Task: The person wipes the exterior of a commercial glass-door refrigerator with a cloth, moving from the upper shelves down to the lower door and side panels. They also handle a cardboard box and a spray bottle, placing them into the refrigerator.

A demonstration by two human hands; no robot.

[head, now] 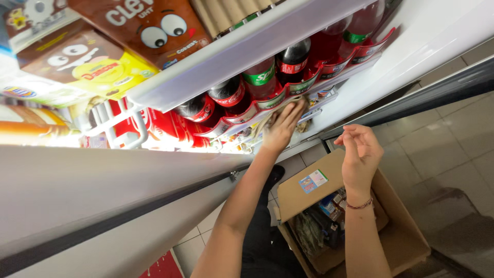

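Landmark: white shelf rail (247, 49) of the cooler. Above it, brown and yellow cereal boxes (103, 56) with cartoon eyes. Below it, a row of dark and red soda bottles (267, 77) in red holders, red and green labels. Left hand (282, 126) under that row, fingers closed on a thin flat packet (301, 103), long axis parallel to the rail. Right hand (360, 154) empty, fingers loosely curled, over an open cardboard box (406, 242) on the tiled floor (453, 144).
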